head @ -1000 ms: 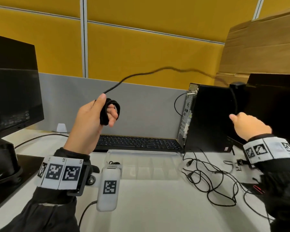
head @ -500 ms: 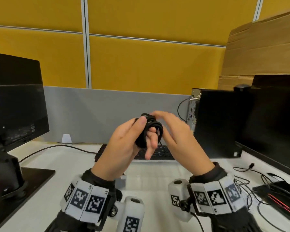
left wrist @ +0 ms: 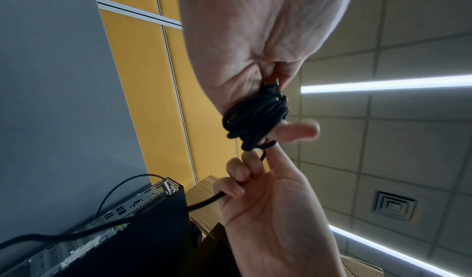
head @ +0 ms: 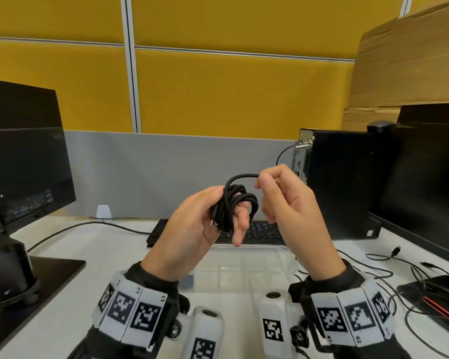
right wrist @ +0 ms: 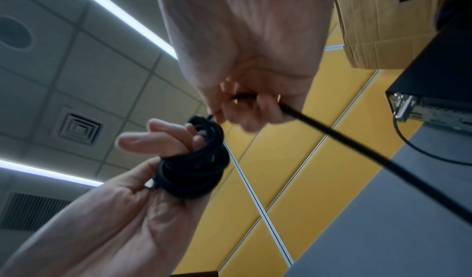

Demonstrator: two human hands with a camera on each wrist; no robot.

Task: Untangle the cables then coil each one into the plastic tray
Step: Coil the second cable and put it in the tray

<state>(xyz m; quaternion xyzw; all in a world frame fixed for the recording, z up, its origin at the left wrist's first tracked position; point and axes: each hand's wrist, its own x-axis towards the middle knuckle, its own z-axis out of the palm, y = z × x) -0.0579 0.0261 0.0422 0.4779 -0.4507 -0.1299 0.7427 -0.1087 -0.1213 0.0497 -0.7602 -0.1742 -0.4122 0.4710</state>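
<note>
A black cable (head: 233, 206) is wound in a tight coil round the fingers of my left hand (head: 195, 229), with the thumb pressing on it. My right hand (head: 275, 195) pinches the short loop that rises from the coil. In the left wrist view the coil (left wrist: 255, 119) sits above the right hand (left wrist: 258, 182), which grips the cable. In the right wrist view the coil (right wrist: 196, 164) shows a plug at its side, and a loose tail (right wrist: 357, 146) runs off to the lower right. The clear plastic tray (head: 246, 270) lies on the desk below both hands.
More tangled black cables (head: 399, 270) lie on the white desk at the right. A keyboard (head: 166, 231) sits behind the tray, a black computer case (head: 342, 182) at the right, and monitors (head: 24, 172) at both sides.
The right hand came in from the far right to meet the left hand. The long stretched length of cable has been wound onto the coil, leaving only a short loop.
</note>
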